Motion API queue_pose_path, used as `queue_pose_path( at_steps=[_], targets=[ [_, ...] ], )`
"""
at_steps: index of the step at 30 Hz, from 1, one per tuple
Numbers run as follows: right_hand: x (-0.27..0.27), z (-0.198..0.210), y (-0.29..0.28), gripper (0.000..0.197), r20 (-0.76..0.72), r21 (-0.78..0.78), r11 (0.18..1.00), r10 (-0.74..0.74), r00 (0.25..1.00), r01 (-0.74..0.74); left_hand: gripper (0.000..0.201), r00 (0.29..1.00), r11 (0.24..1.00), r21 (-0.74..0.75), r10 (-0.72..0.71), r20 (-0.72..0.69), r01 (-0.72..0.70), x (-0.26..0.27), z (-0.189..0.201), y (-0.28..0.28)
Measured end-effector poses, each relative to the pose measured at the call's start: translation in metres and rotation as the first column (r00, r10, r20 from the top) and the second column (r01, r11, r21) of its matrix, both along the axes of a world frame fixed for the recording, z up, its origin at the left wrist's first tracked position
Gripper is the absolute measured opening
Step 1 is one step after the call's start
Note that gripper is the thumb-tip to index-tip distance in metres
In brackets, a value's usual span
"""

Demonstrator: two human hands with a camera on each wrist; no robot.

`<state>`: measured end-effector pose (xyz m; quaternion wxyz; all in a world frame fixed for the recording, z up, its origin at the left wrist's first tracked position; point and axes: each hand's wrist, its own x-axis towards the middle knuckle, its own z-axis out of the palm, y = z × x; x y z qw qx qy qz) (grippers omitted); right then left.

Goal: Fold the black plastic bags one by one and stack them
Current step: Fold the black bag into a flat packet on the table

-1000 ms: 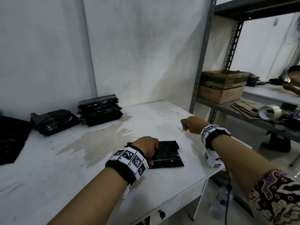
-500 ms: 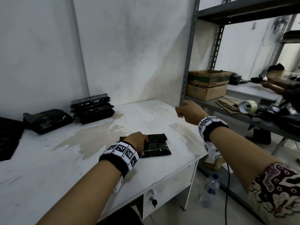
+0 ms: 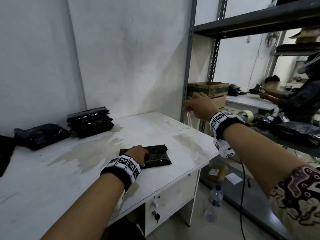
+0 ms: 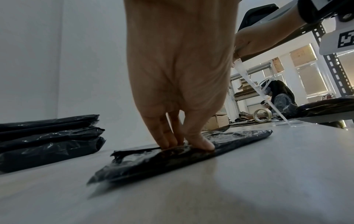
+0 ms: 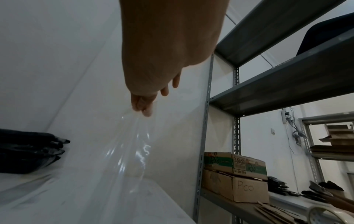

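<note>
My left hand (image 3: 138,152) presses flat on the folded black bag (image 3: 155,157), fingers straight and close together, pinning its near-left end to the white table (image 3: 52,179). My right hand (image 3: 199,106) is raised well above and to the right of that bag, thumb and fingertips pinched on a clear plastic sleeve (image 5: 134,148) that trails down to the table's right edge — other fingers loose.

The bag lies with its long axis running left to right across the table, its free end pointing toward my right hand. So the left hand is on it already and the right is well apart; I judge the sleeve must come down toward the open right end.

Behind the bag, against the wall, sits the stack of folded bags (image 3: 90,121), with a looser black bundle (image 3: 40,135) to its left. Right of the bag stands the metal shelf (image 3: 187,84), carrying cardboard boxes (image 3: 207,91) and a tape roll (image 3: 245,115).
</note>
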<state>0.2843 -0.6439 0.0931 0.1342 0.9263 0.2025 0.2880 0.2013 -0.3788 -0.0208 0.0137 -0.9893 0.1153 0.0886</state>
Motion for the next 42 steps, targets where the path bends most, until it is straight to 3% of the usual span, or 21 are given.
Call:
queue_pose_path(
  at_steps=[7,12,14,16,17,20,22,25,29,34,42],
  targets=[
    [-0.004,0.012,0.007,0.025,0.091,0.041,0.998,0.042,0.995,-0.046,0.066,1.0,1.0,-0.003,-0.002,0.013,0.002,0.003,-0.004,0.003],
    [-0.006,-0.005,0.009,0.023,0.187,0.092,0.994,0.033,0.982,-0.051,0.067,1.0,1.0,-0.008,-0.003,0.004,0.003,0.007,-0.006,0.005],
    [-0.011,-0.008,0.013,0.024,0.263,0.226,0.969,0.035,0.964,-0.097,0.068,1.0,1.0,-0.019,-0.001,-0.003,0.001,0.008,-0.007,0.005],
    [-0.016,0.013,0.024,0.026,0.318,0.45,0.88,0.003,0.948,-0.154,0.068,1.0,0.999,-0.034,0.002,-0.004,-0.002,0.009,-0.008,0.006],
    [-0.019,0.032,0.032,0.025,0.315,0.484,0.857,0.019,0.949,-0.178,0.068,1.0,0.999,-0.048,0.006,-0.006,-0.006,0.009,-0.008,0.006],
    [-0.027,0.09,0.061,0.026,0.173,0.339,0.914,0.175,0.969,-0.225,0.069,1.0,0.992,-0.126,0.025,0.006,-0.024,0.006,-0.008,0.008],
    [-0.03,0.105,0.079,0.026,0.057,0.283,0.935,0.208,0.976,-0.216,0.069,0.999,0.976,-0.214,0.052,0.005,-0.05,0.006,-0.008,0.011],
    [-0.027,0.097,0.097,0.017,-0.077,0.309,0.933,0.216,0.973,-0.183,0.061,0.999,0.972,-0.232,0.038,0.002,-0.037,0.005,-0.006,0.014],
    [-0.025,0.081,0.11,0.01,-0.106,0.345,0.909,0.283,0.953,-0.232,0.057,0.999,0.956,-0.29,0.037,-0.004,-0.036,0.006,-0.007,0.017],
    [-0.021,0.069,0.12,0.02,-0.152,0.434,0.861,0.358,0.921,-0.263,0.036,0.994,0.849,-0.516,0.105,-0.036,-0.109,0.011,-0.009,0.022],
    [-0.018,0.059,0.126,0.019,-0.194,0.516,0.818,0.398,0.897,-0.252,0.005,0.985,0.771,-0.619,0.17,-0.032,-0.153,0.01,-0.008,0.03]
  ],
)
